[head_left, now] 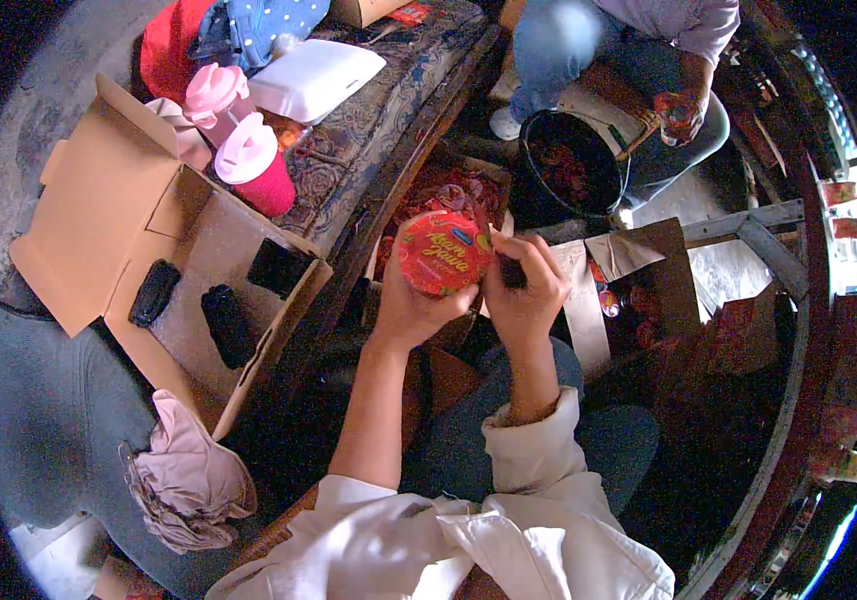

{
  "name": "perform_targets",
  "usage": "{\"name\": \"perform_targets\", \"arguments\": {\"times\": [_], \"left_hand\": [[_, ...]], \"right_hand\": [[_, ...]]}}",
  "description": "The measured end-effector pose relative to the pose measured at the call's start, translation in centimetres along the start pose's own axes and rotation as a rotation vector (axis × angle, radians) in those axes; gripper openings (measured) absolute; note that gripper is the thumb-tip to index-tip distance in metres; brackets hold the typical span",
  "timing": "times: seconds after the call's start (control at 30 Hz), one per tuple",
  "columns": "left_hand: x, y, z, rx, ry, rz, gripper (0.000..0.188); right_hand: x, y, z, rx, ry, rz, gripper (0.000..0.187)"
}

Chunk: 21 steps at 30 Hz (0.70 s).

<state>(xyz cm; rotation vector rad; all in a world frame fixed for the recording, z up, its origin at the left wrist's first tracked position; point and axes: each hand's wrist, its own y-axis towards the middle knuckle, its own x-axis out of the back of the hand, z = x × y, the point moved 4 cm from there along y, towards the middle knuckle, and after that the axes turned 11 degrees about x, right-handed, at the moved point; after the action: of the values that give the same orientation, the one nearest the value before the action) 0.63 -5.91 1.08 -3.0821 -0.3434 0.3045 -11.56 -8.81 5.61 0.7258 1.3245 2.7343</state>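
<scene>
A round cup or tub with a printed red lid [439, 258] is in my left hand [407, 312], its lid turned up toward me. The fingers of that hand wrap round its side, with the thumb along the near rim. At the lid's right edge, my right hand [537, 290] is closed in a pinch. What lies between its fingertips is too small and dark to make out. Just beyond the cup stands a box of loose red pieces [454, 190], partly hidden by the cup and my hands.
Left, an open cardboard box [99, 230] holds black bundles. Pink lidded tumblers [254, 165] and a white foam container [319, 78] rest on a patterned cushion. A black bucket [617, 185] stands far right, near another person's hand [691, 85] with a cup. A pink cloth [189, 475] lies lower left.
</scene>
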Motion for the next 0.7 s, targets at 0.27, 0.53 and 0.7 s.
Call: {"name": "perform_targets", "arguments": {"times": [0.27,0.53,0.7], "left_hand": [[-0.3,-0.3,-0.2,-0.079,-0.061,-0.090,0.068],[-0.1,0.1,0.0,0.015,-0.128,-0.092,0.073],[0.1,0.0,-0.3,-0.047,-0.093,-0.119,0.073]], "right_hand": [[-0.1,-0.2,-0.3,-0.043,0.027,-0.022,0.023],[0.0,-0.4,0.1,-0.023,-0.017,-0.050,0.023],[-0.3,-0.4,0.5,0.015,-0.013,-0.057,0.025]]}}
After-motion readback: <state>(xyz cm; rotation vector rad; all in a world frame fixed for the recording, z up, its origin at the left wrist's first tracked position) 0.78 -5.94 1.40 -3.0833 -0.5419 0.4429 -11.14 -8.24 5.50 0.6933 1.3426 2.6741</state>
